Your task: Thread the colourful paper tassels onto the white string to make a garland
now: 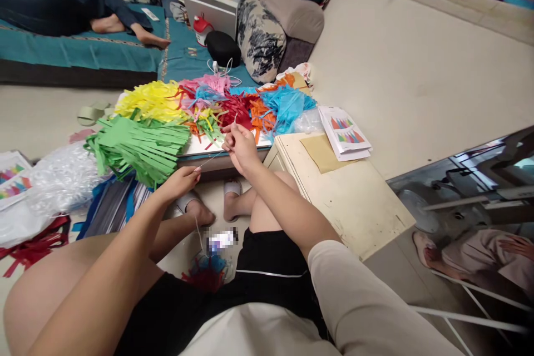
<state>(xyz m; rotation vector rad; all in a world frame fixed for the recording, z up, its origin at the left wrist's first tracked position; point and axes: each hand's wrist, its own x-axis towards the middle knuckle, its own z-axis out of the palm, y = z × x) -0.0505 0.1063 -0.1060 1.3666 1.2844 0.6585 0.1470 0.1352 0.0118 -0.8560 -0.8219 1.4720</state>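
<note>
A thin white string (212,159) runs taut between my two hands, above my knees. My left hand (183,181) pinches it at the lower left, and a loose length hangs from there toward the floor. Higher and to the right, my right hand (242,147) has its fingers closed on the string, with a short pale end sticking up past the fingertips. Just beyond my hands lie green fringed paper (136,147), yellow fringe (152,101), red fringe (236,110), orange fringe (262,117) and blue fringe (287,103) in a heap on a low table.
A cream cabinet (334,200) stands at my right, with brown paper (323,154) and printed sheets (345,132) on top. Clear plastic bags (62,178) lie at left. Another person's legs (112,8) rest on the teal sofa (125,53).
</note>
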